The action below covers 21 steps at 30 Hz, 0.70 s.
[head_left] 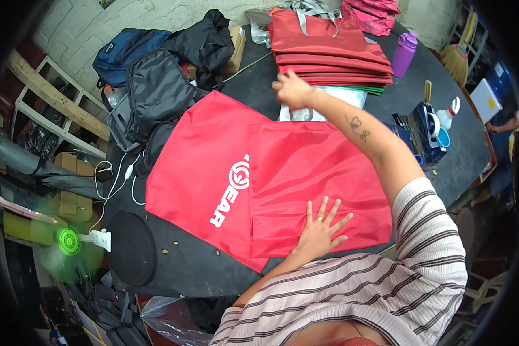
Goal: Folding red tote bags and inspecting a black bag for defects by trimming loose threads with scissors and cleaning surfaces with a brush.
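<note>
My left hand [322,232] lies flat with spread fingers on a red fabric tote bag [317,167], near its closer edge. A ring shows on one finger. White-grey handles [299,113] stick out past the bag's far edge. Under the bag's left side lies a larger red fabric piece [196,167] with white printing. My right hand [294,91] is reached out above the handles, just in front of a stack of folded red bags [328,55]. Its fingers are slightly blurred and loosely apart, and nothing shows in them.
Black and blue backpacks [155,86] crowd the far left of the dark table [184,265]. A purple bottle [405,55], a spray bottle [448,112] and a dark tool holder [427,130] stand at right. A small green fan [69,239] spins at left beside white cables [118,184].
</note>
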Each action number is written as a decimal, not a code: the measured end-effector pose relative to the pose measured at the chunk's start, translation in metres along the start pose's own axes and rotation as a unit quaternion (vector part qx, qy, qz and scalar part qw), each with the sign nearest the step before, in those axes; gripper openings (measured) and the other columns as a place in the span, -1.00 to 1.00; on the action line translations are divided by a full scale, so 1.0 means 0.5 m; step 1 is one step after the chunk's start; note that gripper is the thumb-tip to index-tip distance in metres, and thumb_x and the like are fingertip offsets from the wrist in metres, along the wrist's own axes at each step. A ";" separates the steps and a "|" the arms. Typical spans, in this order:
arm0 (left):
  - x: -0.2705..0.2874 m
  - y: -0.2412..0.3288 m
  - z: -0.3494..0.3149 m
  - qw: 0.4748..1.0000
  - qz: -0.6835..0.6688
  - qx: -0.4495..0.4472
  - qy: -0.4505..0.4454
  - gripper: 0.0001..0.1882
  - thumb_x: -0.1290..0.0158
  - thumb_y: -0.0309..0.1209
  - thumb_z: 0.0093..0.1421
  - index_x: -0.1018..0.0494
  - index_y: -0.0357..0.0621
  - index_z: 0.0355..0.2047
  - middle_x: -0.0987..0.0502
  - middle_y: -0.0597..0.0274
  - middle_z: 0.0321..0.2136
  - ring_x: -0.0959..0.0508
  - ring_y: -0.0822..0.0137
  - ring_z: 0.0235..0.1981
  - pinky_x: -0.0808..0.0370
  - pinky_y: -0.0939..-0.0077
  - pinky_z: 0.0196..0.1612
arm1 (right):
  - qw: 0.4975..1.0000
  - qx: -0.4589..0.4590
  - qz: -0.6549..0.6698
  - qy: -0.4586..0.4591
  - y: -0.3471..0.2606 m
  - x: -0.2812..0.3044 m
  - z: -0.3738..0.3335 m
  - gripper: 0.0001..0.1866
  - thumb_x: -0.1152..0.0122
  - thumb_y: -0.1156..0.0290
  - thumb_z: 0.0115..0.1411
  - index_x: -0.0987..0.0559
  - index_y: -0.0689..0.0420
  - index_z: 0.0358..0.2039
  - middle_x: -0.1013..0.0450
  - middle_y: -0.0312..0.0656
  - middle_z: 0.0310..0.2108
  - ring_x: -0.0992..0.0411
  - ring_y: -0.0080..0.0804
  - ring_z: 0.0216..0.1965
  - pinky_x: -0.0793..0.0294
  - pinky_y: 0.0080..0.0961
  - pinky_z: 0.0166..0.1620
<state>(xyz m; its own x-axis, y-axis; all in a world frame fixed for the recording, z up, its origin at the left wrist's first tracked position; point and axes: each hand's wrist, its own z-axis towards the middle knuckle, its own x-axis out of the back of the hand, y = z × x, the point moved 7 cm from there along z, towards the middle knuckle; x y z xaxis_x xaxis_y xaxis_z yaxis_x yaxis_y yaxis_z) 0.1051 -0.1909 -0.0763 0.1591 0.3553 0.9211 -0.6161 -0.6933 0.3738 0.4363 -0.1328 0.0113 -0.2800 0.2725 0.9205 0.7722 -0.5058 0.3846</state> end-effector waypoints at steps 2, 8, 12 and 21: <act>-0.001 0.000 0.000 1.000 0.000 0.000 0.001 -0.31 0.10 0.12 0.21 -0.08 0.32 0.32 0.09 -0.04 0.35 0.17 -0.19 0.37 0.27 -0.45 0.23 | 0.993 -0.014 -0.091 0.069 0.050 0.069 0.005 -0.68 -0.38 0.10 -0.19 -0.68 -0.15 -0.35 -0.36 -0.34 -0.05 -0.21 -0.22 0.09 -0.17 0.02 0.10; -0.002 0.000 0.001 1.000 0.002 -0.002 0.001 -0.31 0.10 0.12 0.21 -0.09 0.32 0.31 0.09 -0.04 0.35 0.18 -0.20 0.36 0.26 -0.46 0.23 | 0.944 -0.049 -0.215 0.247 0.167 0.294 0.001 -0.62 -0.37 0.12 -0.16 -0.66 -0.03 -0.29 -0.41 -0.27 -0.08 -0.31 -0.26 0.05 -0.28 -0.09 0.13; -0.003 0.000 0.000 1.000 -0.002 0.001 0.003 -0.32 0.11 0.12 0.21 -0.09 0.33 0.32 0.10 -0.04 0.36 0.18 -0.21 0.36 0.27 -0.45 0.23 | 0.958 -0.193 -0.068 0.201 0.235 0.360 -0.005 -0.58 -0.30 0.14 -0.04 -0.56 0.10 -0.20 -0.50 -0.24 -0.23 -0.46 -0.33 -0.17 -0.45 -0.32 -0.11; -0.004 -0.001 0.000 1.000 0.002 -0.002 0.006 -0.32 0.12 0.12 0.21 -0.08 0.34 0.32 0.11 -0.06 0.36 0.18 -0.21 0.36 0.28 -0.45 0.23 | 0.941 -0.270 0.131 0.154 0.211 0.155 -0.066 -0.74 -0.32 0.37 -0.09 -0.56 0.19 -0.37 -0.54 -0.02 -0.36 -0.54 -0.10 -0.34 -0.52 -0.17 -0.30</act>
<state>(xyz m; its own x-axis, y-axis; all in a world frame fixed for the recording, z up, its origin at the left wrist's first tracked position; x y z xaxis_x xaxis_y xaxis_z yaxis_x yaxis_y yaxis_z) 0.1050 -0.1910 -0.0782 0.1481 0.3597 0.9212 -0.6193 -0.6925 0.3700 0.4772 -0.1918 0.1254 -0.3371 -0.1284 0.9327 0.4590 -0.8874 0.0437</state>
